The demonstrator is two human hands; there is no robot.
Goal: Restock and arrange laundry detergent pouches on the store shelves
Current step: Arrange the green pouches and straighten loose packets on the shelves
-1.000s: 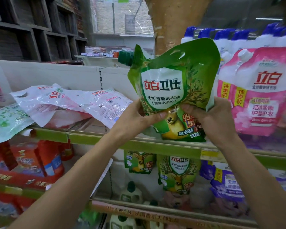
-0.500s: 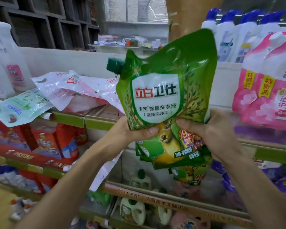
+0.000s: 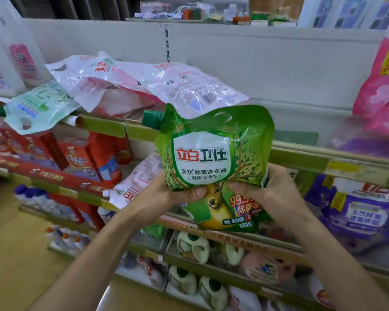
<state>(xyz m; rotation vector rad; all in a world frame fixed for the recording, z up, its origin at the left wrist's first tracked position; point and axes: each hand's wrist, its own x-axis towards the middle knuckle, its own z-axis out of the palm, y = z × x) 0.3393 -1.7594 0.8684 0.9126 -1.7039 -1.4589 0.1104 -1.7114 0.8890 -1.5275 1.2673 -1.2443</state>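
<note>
Two hands on one pouch — that was as far as this restock had got, by my reading. Your left hand [image 3: 166, 195] and right hand [image 3: 273, 195] gripped the green pouch [image 3: 211, 153] by its lower half. Your fingers [image 3: 245, 189] were clenched on it, with both thumbs pressed into the front film. You held it upright in the air, cap at the upper left, in front of the shelf rail [image 3: 301, 156] and resting on nothing. Behind it the upper shelf looked bare between the white-and-pink pouches [image 3: 144, 86] sprawled flat on the left and the pink pouch [image 3: 382, 97] standing on the right. I judged that gap to be its place. Setting it down was left, and so was standing up the fallen ones — the pale green pouch [image 3: 38, 106] included.
</note>
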